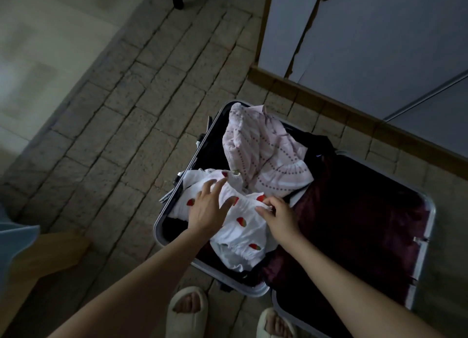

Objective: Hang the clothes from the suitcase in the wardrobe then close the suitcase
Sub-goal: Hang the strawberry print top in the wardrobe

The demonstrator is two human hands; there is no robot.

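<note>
- White garment with red strawberry print (243, 226): crumpled in the near end of the left half of the open suitcase (158, 226), spilling toward the near rim.
- Left hand (206, 208): laid on top of the white garment's left part, fingers straight and spread, tips pointing toward the far end; nothing gripped.
- Right hand (278, 214): at the garment's right edge, fingers curled and pinching a fold of the white fabric beside a strawberry.
- Between the two hands: a bunched ridge of the same white cloth.
- Pink garment with rows of dark dots (263, 152): heaped in the far end of the same half, just beyond the white one and touching it, apart from both hands.
- Dark clothing (316, 140): at the far right of that half, partly under the pink garment; kind cannot be told.
- Right half of the suitcase: lined in dark maroon fabric (354, 211), lying flat and open on the floor.
- Pale slippers (188, 309): toes visible, on the tiled floor (141, 124) just before the suitcase's near corner.
- Grey wardrobe door (367, 33) with wooden base trim: beyond the suitcase, upper right.
</note>
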